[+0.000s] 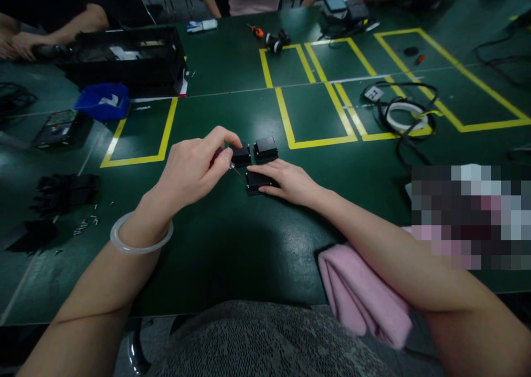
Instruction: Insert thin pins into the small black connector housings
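Observation:
Pinched between the thumb and forefinger of my left hand (199,161) is a thin screwdriver (238,172), its handle mostly hidden. Its shaft slants down to the left end of a small black block (256,183), where a bright screw-like spot shows. My right hand (286,180) lies over this block from the right, fingers holding it down on the table. Just beyond stand two similar black blocks, one (241,154) close behind my left fingertips and another (265,148) past my right fingers. The screwdriver's very tip is too small to make out.
Loose screws (85,225) and black parts (62,194) lie on the left of the green table (215,255). A blue bin (103,101) stands by a long black case (128,61). Coiled cable (406,117) lies right; a pink cloth (360,288) overhangs the front edge. People sit opposite.

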### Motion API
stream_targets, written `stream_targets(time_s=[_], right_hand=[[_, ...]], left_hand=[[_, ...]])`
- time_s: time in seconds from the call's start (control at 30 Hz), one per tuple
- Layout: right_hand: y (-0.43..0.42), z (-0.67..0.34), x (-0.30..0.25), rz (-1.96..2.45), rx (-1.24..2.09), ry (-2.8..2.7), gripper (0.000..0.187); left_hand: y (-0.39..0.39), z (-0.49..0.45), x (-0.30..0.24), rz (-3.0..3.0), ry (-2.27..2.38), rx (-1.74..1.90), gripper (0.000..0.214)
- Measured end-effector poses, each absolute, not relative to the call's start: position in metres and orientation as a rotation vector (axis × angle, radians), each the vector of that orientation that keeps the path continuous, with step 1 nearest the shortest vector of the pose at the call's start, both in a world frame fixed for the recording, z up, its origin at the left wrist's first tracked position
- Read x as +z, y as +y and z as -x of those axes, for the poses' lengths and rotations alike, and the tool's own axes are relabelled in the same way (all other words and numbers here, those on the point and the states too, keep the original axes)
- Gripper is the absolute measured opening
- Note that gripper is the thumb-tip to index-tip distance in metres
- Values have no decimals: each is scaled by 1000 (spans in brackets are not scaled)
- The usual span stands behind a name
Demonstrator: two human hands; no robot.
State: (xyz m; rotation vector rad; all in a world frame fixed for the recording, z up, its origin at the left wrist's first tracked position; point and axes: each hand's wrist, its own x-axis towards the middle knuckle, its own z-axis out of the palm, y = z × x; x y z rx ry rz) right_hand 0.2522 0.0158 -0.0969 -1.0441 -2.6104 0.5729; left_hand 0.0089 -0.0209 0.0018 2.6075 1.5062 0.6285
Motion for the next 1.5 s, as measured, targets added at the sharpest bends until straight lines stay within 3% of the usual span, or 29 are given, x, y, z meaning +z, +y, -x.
stream_targets(time_s=[0.2, 0.3, 0.5, 0.77, 0.87, 1.07, 1.5], right_hand=[[19, -255, -102, 953, 644, -2563, 66], [19, -257, -101, 795, 674, -2459, 67], [8, -251, -90, 557, 791, -2264, 27], [7, -247, -89, 660, 880, -2208, 32], [9, -248, -90, 734, 885, -2197, 30], [9, -248, -89, 821, 917, -2140, 31], [9, -247, -87, 856, 928, -2138, 32]], left_hand=[[-20, -5, -3, -2594, 1394, 949, 27], [-19, -8, -9, -2560, 1307, 914, 27], [-24, -24, -25, -2482, 1162, 823, 28], [-10, -16, -25, -2171, 1159, 874, 29], [0, -6, -26, -2172, 1287, 677, 17], [6, -6, -40, -2353, 1288, 110, 14], [3, -16, -48, -2324, 1347, 31, 9]])
